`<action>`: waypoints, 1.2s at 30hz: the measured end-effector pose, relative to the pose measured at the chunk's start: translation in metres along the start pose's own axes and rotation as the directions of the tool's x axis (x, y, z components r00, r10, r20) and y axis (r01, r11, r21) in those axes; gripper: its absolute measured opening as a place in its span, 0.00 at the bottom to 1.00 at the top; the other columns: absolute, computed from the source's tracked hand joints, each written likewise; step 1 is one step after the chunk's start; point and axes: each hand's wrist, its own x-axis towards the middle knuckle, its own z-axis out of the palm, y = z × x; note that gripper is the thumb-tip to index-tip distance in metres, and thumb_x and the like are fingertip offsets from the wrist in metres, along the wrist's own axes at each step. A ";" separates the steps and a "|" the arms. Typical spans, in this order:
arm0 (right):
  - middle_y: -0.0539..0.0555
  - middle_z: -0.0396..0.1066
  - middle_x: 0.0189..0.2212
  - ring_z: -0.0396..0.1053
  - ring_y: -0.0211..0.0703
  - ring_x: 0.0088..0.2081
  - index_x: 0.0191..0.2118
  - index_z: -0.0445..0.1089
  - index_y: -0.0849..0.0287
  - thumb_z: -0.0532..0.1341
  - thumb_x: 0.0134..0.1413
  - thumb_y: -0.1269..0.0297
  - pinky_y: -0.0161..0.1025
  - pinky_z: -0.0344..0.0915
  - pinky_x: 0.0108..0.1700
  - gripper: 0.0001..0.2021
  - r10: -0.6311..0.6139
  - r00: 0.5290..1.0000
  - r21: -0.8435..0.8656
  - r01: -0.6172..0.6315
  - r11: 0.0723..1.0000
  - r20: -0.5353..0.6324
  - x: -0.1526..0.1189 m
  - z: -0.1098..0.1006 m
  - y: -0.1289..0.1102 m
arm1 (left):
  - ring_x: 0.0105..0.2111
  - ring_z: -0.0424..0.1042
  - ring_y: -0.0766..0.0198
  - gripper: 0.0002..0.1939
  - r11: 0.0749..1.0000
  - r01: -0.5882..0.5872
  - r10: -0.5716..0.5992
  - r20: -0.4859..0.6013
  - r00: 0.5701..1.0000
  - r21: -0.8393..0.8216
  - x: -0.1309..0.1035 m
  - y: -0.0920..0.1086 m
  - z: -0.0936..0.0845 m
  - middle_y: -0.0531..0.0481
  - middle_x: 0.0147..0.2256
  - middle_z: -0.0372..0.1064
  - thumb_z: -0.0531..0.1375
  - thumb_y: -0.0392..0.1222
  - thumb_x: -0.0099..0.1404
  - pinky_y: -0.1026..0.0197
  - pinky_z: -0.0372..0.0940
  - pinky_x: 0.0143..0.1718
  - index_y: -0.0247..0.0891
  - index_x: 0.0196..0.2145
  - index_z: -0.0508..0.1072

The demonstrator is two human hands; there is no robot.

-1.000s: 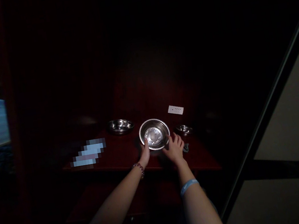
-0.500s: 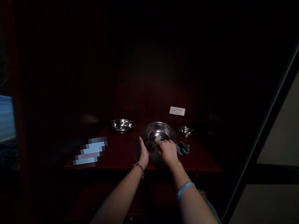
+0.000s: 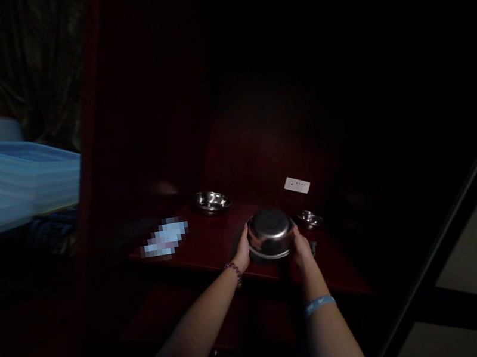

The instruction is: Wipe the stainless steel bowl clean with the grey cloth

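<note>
Between my two hands is a shiny metal bowl [image 3: 270,232], turned so that its outer base faces me. My left hand [image 3: 243,251] grips its left side, and my right hand [image 3: 302,245] grips its right side. A smaller metal bowl [image 3: 309,219] stands on the dark red shelf [image 3: 213,247] just beyond my right hand. Another metal bowl [image 3: 212,202] sits farther back on the left. Only a scrap of dark cloth [image 3: 313,248] shows beside my right hand.
A blurred-out light blue item [image 3: 165,238] lies at the shelf's left end. The white socket plate [image 3: 297,185] is on the back panel. Pale blue fabric [image 3: 17,183] is at the far left, past the cabinet's side panel.
The bowl has been flipped from showing its inside to showing its base. My right hand has left the bowl's inside for its right edge. The view has shifted, so things appear farther right.
</note>
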 end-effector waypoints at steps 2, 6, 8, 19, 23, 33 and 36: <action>0.64 0.81 0.39 0.78 0.55 0.47 0.41 0.79 0.60 0.52 0.66 0.50 0.45 0.72 0.47 0.23 -0.069 0.997 -0.346 0.052 0.937 -0.038 0.000 -0.011 0.005 | 0.60 0.73 0.52 0.18 0.999 0.027 -0.030 -0.077 0.997 -0.043 -0.001 0.001 -0.003 0.40 0.50 0.80 0.55 0.48 0.75 0.53 0.63 0.65 0.37 0.45 0.82; 0.68 0.78 0.48 0.75 0.60 0.51 0.55 0.75 0.60 0.49 0.68 0.57 0.52 0.68 0.52 0.23 -0.282 0.955 -0.749 0.118 0.652 -0.096 -0.008 -0.026 0.005 | 0.54 0.78 0.53 0.15 0.997 -0.008 -0.004 -0.159 0.987 -0.077 0.000 0.001 -0.008 0.41 0.47 0.82 0.58 0.46 0.75 0.52 0.67 0.61 0.35 0.43 0.81; 0.71 0.73 0.55 0.70 0.62 0.57 0.61 0.71 0.62 0.49 0.68 0.60 0.54 0.65 0.56 0.24 -0.407 0.909 -0.838 0.152 0.524 -0.090 -0.010 -0.029 0.007 | 0.52 0.79 0.53 0.15 0.998 -0.011 0.000 -0.167 0.986 -0.063 0.000 0.001 -0.009 0.40 0.46 0.82 0.58 0.46 0.74 0.52 0.68 0.60 0.34 0.42 0.81; 0.64 0.55 0.72 0.43 0.58 0.75 0.77 0.39 0.63 0.57 0.60 0.51 0.55 0.36 0.74 0.45 -0.078 0.986 -0.928 0.166 0.333 0.149 0.010 -0.054 0.049 | 0.54 0.78 0.53 0.21 0.992 0.028 -0.046 -0.147 0.988 -0.120 0.006 0.002 -0.012 0.39 0.51 0.80 0.55 0.51 0.76 0.52 0.70 0.58 0.36 0.54 0.78; 0.62 0.42 0.76 0.36 0.59 0.76 0.76 0.46 0.57 0.60 0.57 0.54 0.57 0.32 0.74 0.44 -0.173 0.976 -0.947 0.176 0.270 0.132 0.006 -0.053 0.044 | 0.50 0.80 0.54 0.21 0.995 0.016 -0.026 -0.098 0.995 -0.095 0.006 0.002 -0.011 0.39 0.50 0.80 0.56 0.51 0.76 0.52 0.72 0.56 0.34 0.54 0.78; 0.77 0.65 0.64 0.53 0.68 0.70 0.69 0.58 0.71 0.59 0.61 0.46 0.63 0.41 0.70 0.40 -0.091 0.979 -0.916 -0.134 0.378 -0.181 0.013 -0.071 0.039 | 0.56 0.76 0.52 0.21 0.993 0.048 -0.056 -0.068 0.996 -0.105 0.002 0.004 -0.010 0.39 0.54 0.78 0.54 0.51 0.76 0.51 0.68 0.61 0.35 0.54 0.78; 0.72 0.74 0.55 0.67 0.66 0.63 0.59 0.71 0.65 0.59 0.62 0.47 0.63 0.52 0.66 0.29 0.015 0.984 -0.853 -0.161 0.497 -0.176 0.016 -0.070 0.040 | 0.58 0.74 0.50 0.21 0.993 0.067 -0.073 -0.055 0.996 -0.099 0.002 0.002 -0.011 0.37 0.55 0.77 0.54 0.52 0.76 0.49 0.66 0.63 0.35 0.53 0.78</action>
